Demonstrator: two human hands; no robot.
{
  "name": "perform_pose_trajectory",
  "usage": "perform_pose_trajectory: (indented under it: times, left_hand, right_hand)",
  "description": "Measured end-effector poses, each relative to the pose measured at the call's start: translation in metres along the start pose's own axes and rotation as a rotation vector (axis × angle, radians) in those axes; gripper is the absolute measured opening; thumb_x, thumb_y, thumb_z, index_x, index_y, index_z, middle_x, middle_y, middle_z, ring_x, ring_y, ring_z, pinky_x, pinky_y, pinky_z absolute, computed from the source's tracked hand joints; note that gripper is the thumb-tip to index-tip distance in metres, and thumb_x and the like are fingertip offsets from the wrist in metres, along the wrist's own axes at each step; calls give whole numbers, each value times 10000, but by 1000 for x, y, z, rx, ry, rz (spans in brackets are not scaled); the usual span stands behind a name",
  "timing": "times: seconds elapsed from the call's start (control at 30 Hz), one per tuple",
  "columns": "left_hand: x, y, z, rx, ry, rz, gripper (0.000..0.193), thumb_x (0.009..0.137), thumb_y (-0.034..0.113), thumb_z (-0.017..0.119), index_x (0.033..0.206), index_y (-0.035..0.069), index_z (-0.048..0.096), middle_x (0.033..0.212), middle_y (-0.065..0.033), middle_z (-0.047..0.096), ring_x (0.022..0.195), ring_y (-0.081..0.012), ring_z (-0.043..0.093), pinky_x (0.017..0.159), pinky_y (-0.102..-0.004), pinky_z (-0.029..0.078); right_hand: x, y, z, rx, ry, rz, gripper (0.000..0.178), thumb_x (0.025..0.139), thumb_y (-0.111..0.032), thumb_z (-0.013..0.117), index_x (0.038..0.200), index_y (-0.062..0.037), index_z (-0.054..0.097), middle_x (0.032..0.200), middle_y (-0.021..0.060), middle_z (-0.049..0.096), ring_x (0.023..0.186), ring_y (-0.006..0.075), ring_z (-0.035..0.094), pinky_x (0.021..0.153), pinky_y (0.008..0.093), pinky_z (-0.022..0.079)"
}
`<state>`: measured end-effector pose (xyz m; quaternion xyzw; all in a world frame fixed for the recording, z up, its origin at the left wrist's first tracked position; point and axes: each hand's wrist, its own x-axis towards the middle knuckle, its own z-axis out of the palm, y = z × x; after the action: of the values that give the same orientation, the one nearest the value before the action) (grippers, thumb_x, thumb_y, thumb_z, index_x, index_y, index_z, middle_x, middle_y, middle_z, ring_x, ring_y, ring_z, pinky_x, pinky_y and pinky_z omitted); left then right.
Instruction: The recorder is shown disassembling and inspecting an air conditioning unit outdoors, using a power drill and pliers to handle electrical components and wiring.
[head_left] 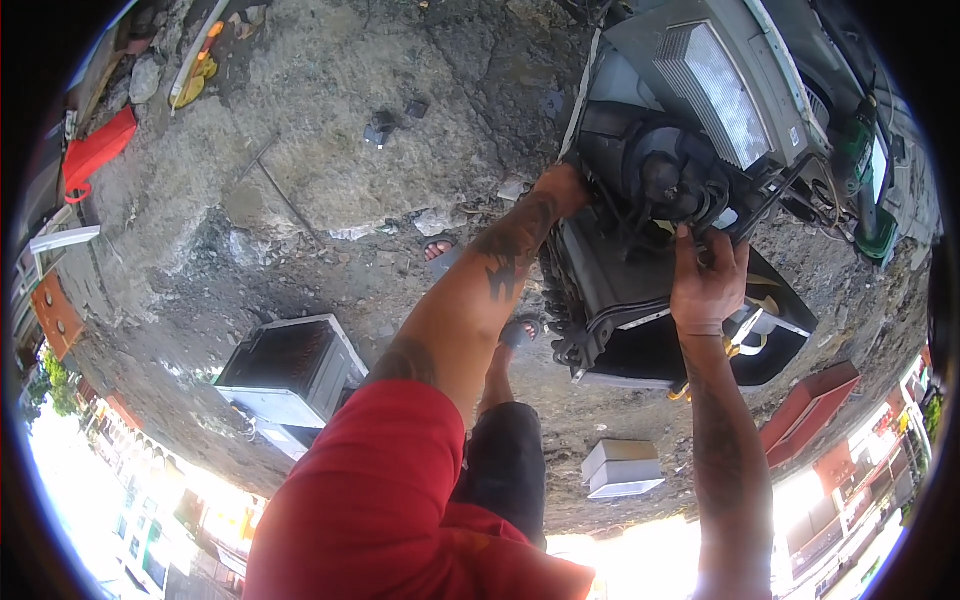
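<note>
- Housing (662, 165), black and rounded, sits upper right of the frame; long axis unclear.
- Right hand (711, 285), nearer its round face, lies just below, fingers bent; grasp unclear.
- Left hand (566, 190), at its left; fingers hidden, grip unclear.

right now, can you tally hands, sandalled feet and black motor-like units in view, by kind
Hands: 2 (left hand and right hand)
Sandalled feet: 2
Black motor-like unit: 1
Total: 5
</note>
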<state>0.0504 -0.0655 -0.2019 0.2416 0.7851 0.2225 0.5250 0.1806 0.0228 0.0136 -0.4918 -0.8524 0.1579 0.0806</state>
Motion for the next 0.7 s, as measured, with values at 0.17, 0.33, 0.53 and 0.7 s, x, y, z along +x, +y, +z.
perform_pose_trajectory:
  times: [0.17, 0.33, 0.53, 0.7]
  left_hand:
    - [21, -47, 29, 292, -24, 576, 307, 821, 192, 617, 1099, 81, 685, 1068, -134, 693, 964, -336, 661, 848, -407, 534]
    - [26, -52, 19, 598, -15, 916, 242, 801, 144, 618, 1016, 100, 720, 1017, -144, 701, 939, -326, 675, 827, -409, 543]
    - [-38, -3, -18, -196, 188, 249, 219, 787, 178, 676, 979, 81, 717, 883, -163, 708, 840, -320, 691, 756, -398, 535]
    - [-56, 1, 2, -447, 340, 236, 213, 766, 196, 699, 937, 70, 719, 838, -156, 708, 803, -320, 695, 731, -394, 536]
  right_hand:
    - [3, -6, 1, 29, -9, -8, 258, 793, -326, 752, 888, -95, 687, 827, 67, 540, 679, 231, 549, 613, 372, 426]
    - [1, -4, 3, 23, -13, -15, 256, 797, -327, 750, 881, -93, 687, 818, 65, 535, 671, 226, 547, 608, 369, 422]
    - [1, -3, 4, 40, 2, -11, 249, 794, -310, 755, 879, -86, 687, 828, 64, 544, 677, 216, 545, 614, 360, 424]
    - [1, -4, 2, 36, -4, -1, 245, 796, -292, 755, 874, -70, 685, 828, 61, 545, 684, 208, 542, 617, 356, 422]
